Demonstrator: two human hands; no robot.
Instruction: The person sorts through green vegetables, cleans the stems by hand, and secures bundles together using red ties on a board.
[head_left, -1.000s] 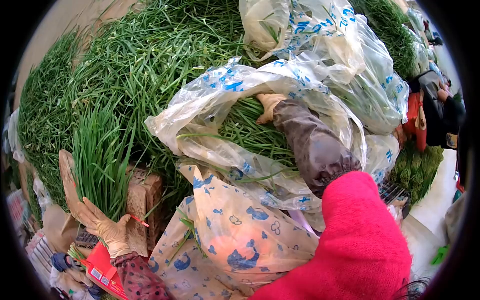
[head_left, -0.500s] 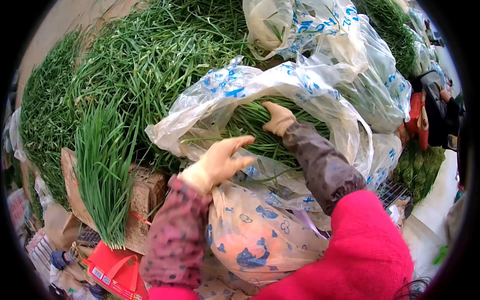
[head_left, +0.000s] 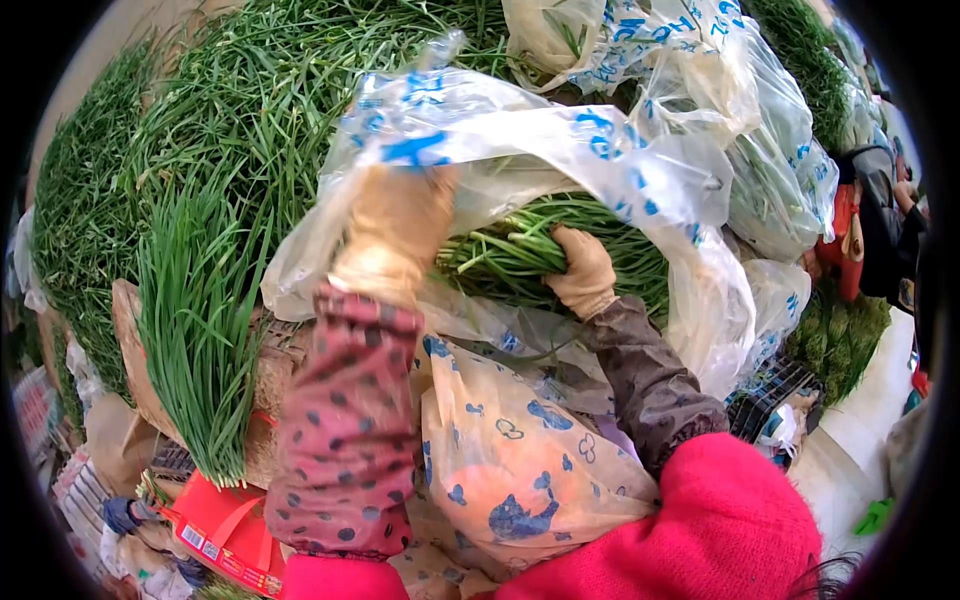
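My gloved right hand (head_left: 582,272) is closed around a bunch of garlic chives (head_left: 510,245), inside the mouth of a clear plastic bag (head_left: 470,140) with blue print. The cut stalk ends point left. More green stalks lie in the bag under that hand. At the bag's left rim, my gloved left hand (head_left: 395,235) reaches up under the raised plastic; its fingers are hidden and blurred. To the left of my sleeve, a neat bundle of chives (head_left: 200,320) leans upright against a cardboard piece (head_left: 140,345).
A large heap of loose chives (head_left: 250,100) fills the back left. Another printed plastic bag (head_left: 690,80) stands at the back right. A bag with blue cartoon prints (head_left: 535,450) is close to my body. A red box (head_left: 225,535) lies at lower left, a black crate (head_left: 770,400) at right.
My left hand has moved up and left to the bag's rim, and the plastic there has risen. My right hand has drawn a bunch of chives slightly up, its cut ends now showing.
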